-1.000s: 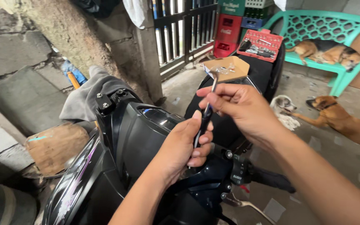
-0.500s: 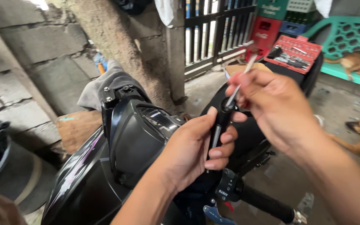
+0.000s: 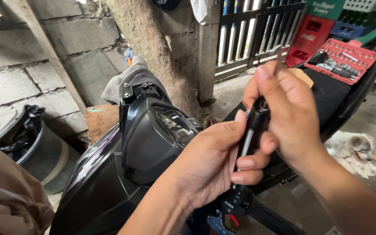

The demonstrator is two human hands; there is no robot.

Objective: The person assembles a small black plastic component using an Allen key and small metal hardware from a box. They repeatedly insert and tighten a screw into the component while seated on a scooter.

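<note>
two hands (image 3: 249,148), one black-handled screwdriver (image 3: 252,130)

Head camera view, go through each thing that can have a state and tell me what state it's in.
Left hand: closed around the black tool handle.
Right hand: gripping the handle's upper end.
Red socket set case: open, lying on the scooter seat.
White dog: lying down.
Metal gate: shut.

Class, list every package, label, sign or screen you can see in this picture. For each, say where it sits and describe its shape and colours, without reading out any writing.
Instrument screen: on the black scooter's dash, left of the hands, dark glossy panel.
Red crate: top right by the gate, boxy, white logo.
Green crate: stacked above it, pale lettering.
Blue crate: right of the red one.
Tool case: open on the seat, red, flat, metal sockets inside.
</note>
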